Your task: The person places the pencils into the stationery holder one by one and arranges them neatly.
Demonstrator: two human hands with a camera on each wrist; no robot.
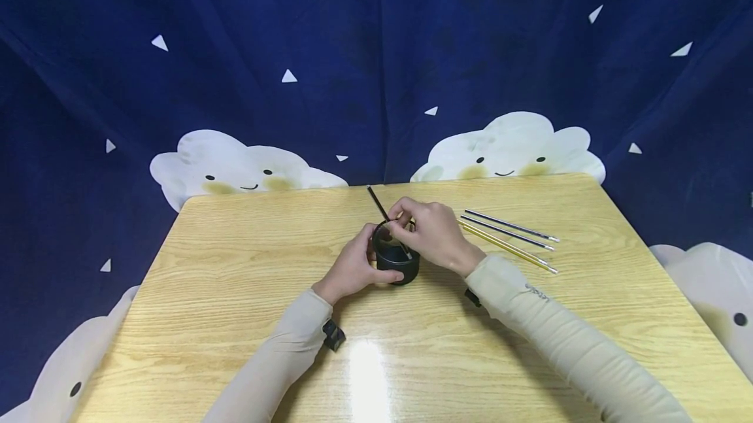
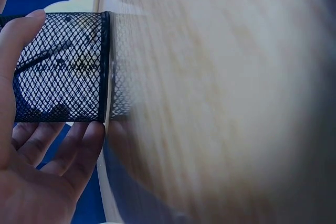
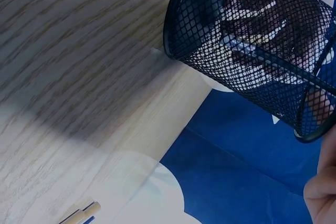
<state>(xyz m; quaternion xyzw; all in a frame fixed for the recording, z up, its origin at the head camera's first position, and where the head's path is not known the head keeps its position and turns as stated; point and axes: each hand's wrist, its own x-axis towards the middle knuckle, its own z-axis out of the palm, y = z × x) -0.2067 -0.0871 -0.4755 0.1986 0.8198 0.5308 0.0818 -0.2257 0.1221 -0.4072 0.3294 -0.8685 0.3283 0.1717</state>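
Note:
A black wire-mesh pencil cup (image 1: 393,254) stands on the table, and my left hand (image 1: 353,266) grips it round the side. In the left wrist view the thumb lies across one side of the mesh (image 2: 79,87), the other fingers across the opposite side. My right hand (image 1: 432,230) is at the cup's rim and pinches a black pencil (image 1: 378,202). The pencil slants, one end down inside the cup and the other sticking out beyond the rim. Through the mesh in the right wrist view, the pencil's silvery end (image 3: 241,45) shows inside the cup.
To the right of the cup lie dark pencils (image 1: 507,231) and yellow pencils (image 1: 512,248), roughly side by side, with white-tipped ends toward the right. The wooden table (image 1: 247,240) ends at a dark blue curtain (image 1: 329,31) with clouds.

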